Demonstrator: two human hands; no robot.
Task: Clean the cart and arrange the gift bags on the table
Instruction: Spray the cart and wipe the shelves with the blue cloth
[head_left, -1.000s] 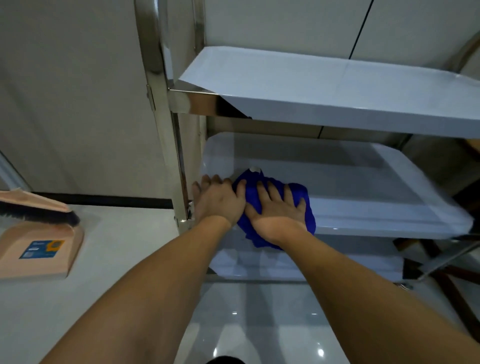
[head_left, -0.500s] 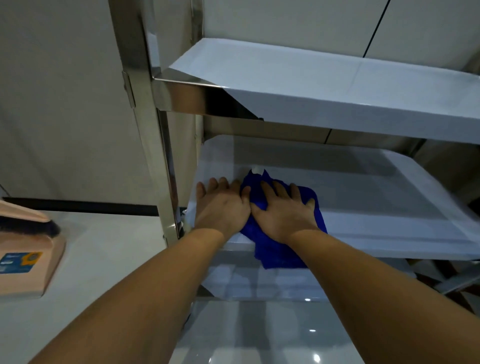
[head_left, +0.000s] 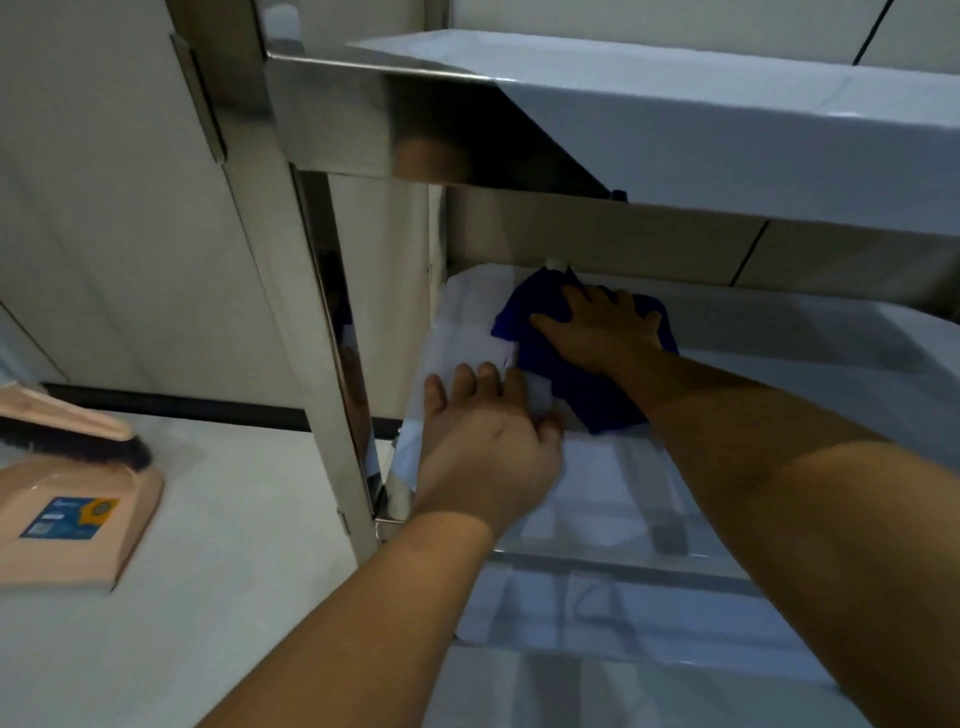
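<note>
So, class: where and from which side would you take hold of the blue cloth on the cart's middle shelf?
Pinch the blue cloth at its near corner, which overhangs the middle shelf front edge. Come from the front, since the right hand presses the rest flat.

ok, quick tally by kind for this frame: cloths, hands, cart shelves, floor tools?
Blue cloth: 1, under the right hand, on the middle shelf
Hands: 2, counting the left hand at that shelf's front edge
Cart shelves in view: 3, with the top shelf and bottom shelf
Dustpan: 1
Brush: 1
Total: 8
</note>
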